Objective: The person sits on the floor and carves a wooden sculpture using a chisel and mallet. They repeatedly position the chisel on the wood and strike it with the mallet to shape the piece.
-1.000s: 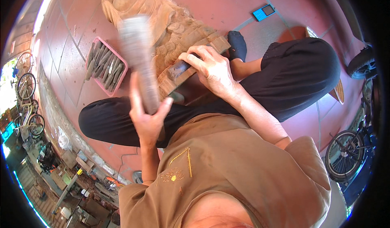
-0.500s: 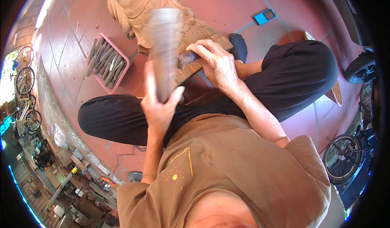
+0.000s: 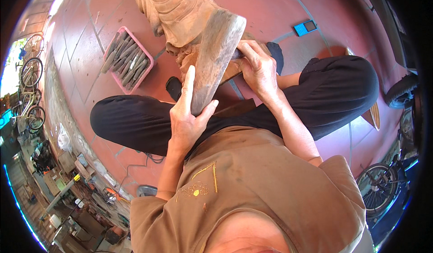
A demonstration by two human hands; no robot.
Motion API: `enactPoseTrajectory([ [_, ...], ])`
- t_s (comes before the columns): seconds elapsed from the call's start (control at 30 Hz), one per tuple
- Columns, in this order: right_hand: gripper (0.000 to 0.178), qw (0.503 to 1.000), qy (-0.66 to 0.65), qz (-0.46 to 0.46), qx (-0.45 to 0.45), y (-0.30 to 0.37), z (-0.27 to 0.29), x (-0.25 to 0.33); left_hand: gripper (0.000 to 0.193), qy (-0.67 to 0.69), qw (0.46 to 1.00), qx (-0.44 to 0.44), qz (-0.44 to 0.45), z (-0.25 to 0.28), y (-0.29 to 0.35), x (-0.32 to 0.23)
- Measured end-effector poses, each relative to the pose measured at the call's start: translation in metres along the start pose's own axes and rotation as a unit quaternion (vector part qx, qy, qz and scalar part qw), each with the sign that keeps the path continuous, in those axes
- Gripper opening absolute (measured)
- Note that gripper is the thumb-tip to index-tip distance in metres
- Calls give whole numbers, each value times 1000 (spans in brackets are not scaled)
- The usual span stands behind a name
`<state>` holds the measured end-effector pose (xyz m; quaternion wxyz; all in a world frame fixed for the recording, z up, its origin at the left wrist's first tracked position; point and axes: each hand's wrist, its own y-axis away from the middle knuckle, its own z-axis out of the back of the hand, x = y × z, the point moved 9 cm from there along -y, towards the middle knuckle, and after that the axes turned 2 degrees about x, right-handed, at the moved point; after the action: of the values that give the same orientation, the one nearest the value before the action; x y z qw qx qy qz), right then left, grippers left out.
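Observation:
My left hand (image 3: 188, 124) is closed round the narrow end of a worn wooden mallet (image 3: 216, 57), its wide end tilted away and to the right. My right hand (image 3: 261, 68) is closed on a chisel (image 3: 237, 54), of which only a short dark stretch shows beside the mallet. Beneath both hands lies a carved wooden statue (image 3: 180, 16) with draped folds, stretching to the far edge between my crossed legs. The mallet covers part of the carving and of the chisel, so I cannot tell whether they touch.
A pink basket (image 3: 152, 63) of several dark chisels stands left of the statue. On the tiled floor to the right lies a blue keypad phone (image 3: 305, 28). Bicycles (image 3: 31, 78) and cluttered tools line the left side; a spoked wheel (image 3: 378, 187) is at lower right.
The mallet has swung to the right, toward my right hand, and is no longer blurred. The whole view has shifted slightly, moving the statue, basket and phone rightward in the picture.

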<state>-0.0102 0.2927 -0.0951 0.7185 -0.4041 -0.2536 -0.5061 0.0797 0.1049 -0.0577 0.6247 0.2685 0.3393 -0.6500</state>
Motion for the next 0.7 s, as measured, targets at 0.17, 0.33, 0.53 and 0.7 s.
enactPoseTrajectory([
  [0.17,39,1000,-9,-17,-3,-2,3,0,95,230,967,-37,106,3,-5,4],
  [0.33,40,1000,1,-5,-9,-3,3,3,92,129,989,-58,33,18,-5,-5],
  [0.53,39,1000,-11,-8,-19,-2,4,-5,84,179,983,28,26,3,-19,6],
  [0.7,36,992,-91,-78,-49,2,8,-45,80,374,918,0,135,21,-38,28],
])
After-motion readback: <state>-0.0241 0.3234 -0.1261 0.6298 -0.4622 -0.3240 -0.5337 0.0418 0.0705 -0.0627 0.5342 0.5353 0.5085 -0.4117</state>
